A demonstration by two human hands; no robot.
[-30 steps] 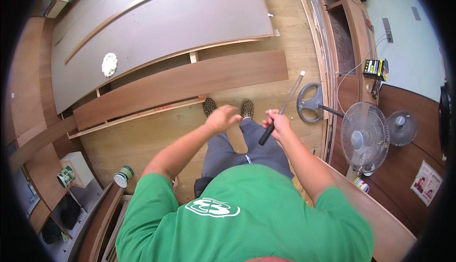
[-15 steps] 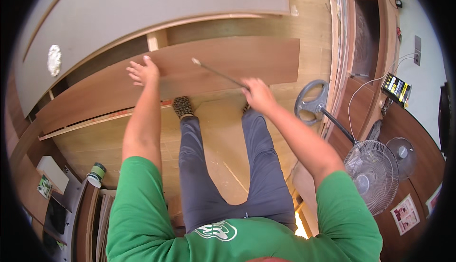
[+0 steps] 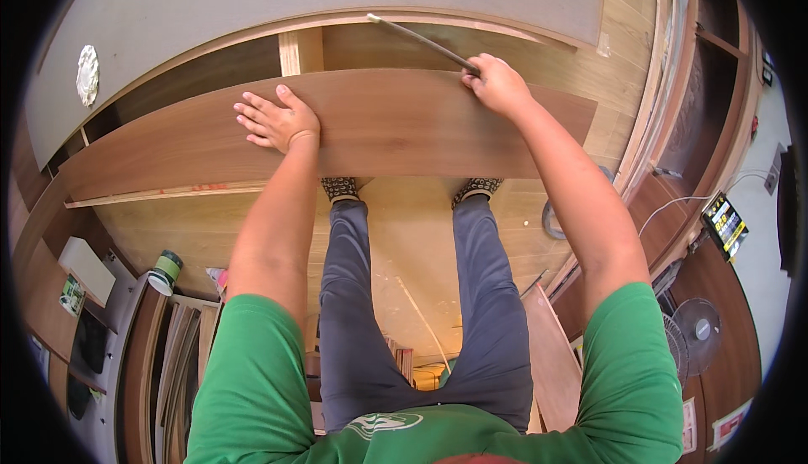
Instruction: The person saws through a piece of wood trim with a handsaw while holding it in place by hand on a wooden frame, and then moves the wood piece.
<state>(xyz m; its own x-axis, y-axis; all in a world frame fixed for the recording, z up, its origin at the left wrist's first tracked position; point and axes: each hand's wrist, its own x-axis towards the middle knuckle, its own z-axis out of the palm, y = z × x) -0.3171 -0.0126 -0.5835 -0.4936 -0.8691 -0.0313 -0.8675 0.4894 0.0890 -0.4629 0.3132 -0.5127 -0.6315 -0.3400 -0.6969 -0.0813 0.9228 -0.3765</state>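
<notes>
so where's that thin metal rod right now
In the head view, upper middle: the right hand grips the rod at the brown board's far edge.

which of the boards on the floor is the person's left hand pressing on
The left hand lies flat on the brown wood-grain board nearest the feet, not the larger grey panel beyond it. The right hand is at this board's far edge.
</notes>
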